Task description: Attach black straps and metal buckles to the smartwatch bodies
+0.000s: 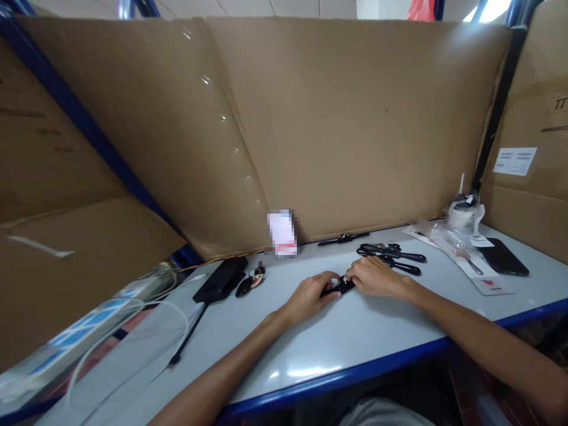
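Note:
My left hand [310,297] is closed around one end of a black spokeshave [345,286], low over the grey table. My right hand [377,277] pinches the same tool near its middle, where a small bright metal part shows. Its handles are mostly covered by my fingers. Just beyond my right hand, several black spokeshaves [402,254] lie in a loose pile. Another spokeshave [344,239] rests farther back, along the cardboard wall.
A phone-like item with a blurred screen [284,234] leans on the cardboard [355,118]. Left lie a black device [220,279], keys [252,279], a white cable [184,319] and a power strip [84,331]. Right are blister packaging [481,275], a black phone [504,257] and a wrapped cup [464,213].

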Demonstrator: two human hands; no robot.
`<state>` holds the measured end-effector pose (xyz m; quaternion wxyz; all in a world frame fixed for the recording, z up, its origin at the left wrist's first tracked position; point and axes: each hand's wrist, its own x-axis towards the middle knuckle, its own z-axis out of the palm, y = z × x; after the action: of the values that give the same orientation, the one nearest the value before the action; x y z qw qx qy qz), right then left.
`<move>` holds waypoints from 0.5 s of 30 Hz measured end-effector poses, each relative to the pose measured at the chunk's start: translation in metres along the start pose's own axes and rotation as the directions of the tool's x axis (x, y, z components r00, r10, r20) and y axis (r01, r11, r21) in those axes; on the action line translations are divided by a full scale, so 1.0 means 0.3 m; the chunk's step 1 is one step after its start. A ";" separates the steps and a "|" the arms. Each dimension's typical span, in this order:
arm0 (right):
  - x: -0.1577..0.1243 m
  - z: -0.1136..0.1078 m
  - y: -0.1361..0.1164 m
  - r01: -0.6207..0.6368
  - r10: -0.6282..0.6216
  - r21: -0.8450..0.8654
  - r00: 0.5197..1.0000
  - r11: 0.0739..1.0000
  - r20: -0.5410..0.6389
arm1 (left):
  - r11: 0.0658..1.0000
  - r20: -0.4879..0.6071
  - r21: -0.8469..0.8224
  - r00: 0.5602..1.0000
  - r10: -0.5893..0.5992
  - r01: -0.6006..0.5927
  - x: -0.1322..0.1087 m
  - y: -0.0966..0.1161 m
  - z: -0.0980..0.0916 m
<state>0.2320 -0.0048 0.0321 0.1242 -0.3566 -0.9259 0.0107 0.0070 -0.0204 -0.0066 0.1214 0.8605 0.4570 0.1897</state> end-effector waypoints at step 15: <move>0.005 0.006 -0.002 0.042 -0.042 0.049 0.999 0.998 0.006 | 1.000 -0.012 0.001 1.000 0.012 -0.012 0.002 0.006 -0.004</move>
<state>0.2300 -0.0041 0.0309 0.1299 -0.3338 -0.9331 0.0320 0.0081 -0.0209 -0.0049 0.1172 0.8620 0.4527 0.1955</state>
